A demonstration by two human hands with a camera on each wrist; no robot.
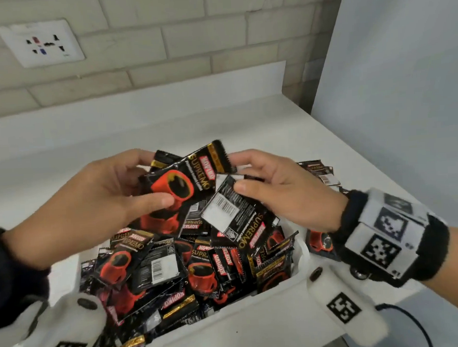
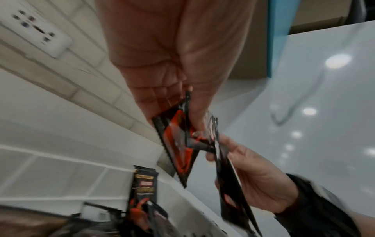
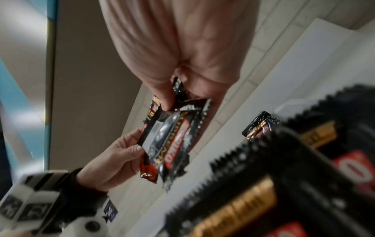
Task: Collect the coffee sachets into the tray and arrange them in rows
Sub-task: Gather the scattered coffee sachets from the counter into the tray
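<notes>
2 hands (image 1: 95, 197), 2 held sachets (image 1: 185, 186)

You are looking at a white tabletop (image 1: 166, 123) carrying a white tray (image 1: 258, 321) at lower centre, loose sachets (image 1: 321, 173) lying right of it.

Your left hand (image 2: 162, 67) pinches a red-and-black sachet (image 2: 178, 144) between thumb and fingers; your right hand (image 2: 257, 181) holds another sachet (image 2: 231, 192) edge-on just beside it, above the white counter (image 2: 304, 89).
</notes>
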